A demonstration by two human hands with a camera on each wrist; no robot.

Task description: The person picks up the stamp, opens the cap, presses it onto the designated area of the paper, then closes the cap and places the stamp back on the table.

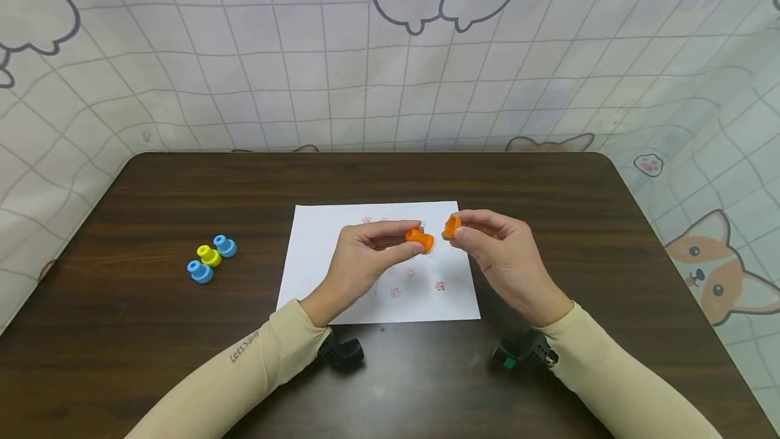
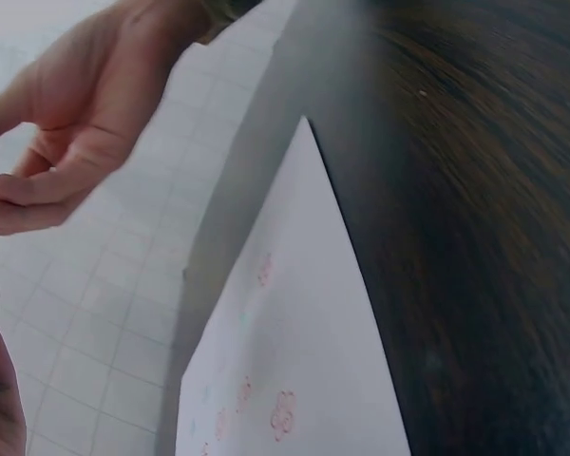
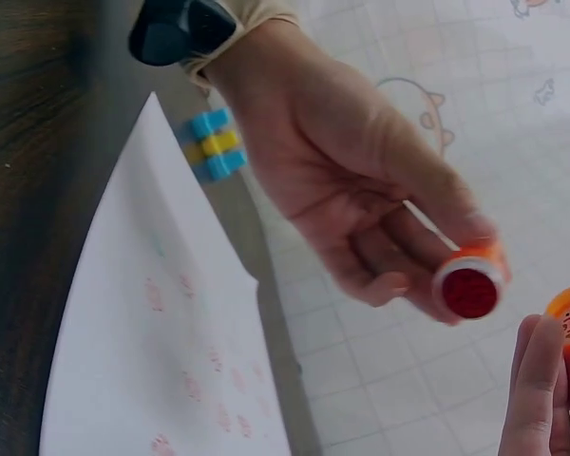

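My left hand (image 1: 363, 256) pinches an orange stamp (image 1: 420, 240) between thumb and fingers, above a white sheet of paper (image 1: 311, 242). The stamp's round red face (image 3: 470, 293) shows in the right wrist view, ringed in white. Opposite it, my right hand (image 1: 508, 256) pinches a small orange cap (image 1: 451, 226) with its hollow side showing in the head view. A short gap parts cap and stamp. Small red flower-like prints (image 1: 411, 273) and faint bluish marks dot the paper. In the left wrist view only part of my left hand (image 2: 0, 389) shows at the edge.
Left of the paper, two blue stamps (image 1: 200, 272) and a yellow stamp (image 1: 209, 256) stand in a slanting row on the dark wooden table (image 1: 213, 188). A white gridded cloth (image 1: 341, 87) with cartoon animals hangs behind the table and along its sides.
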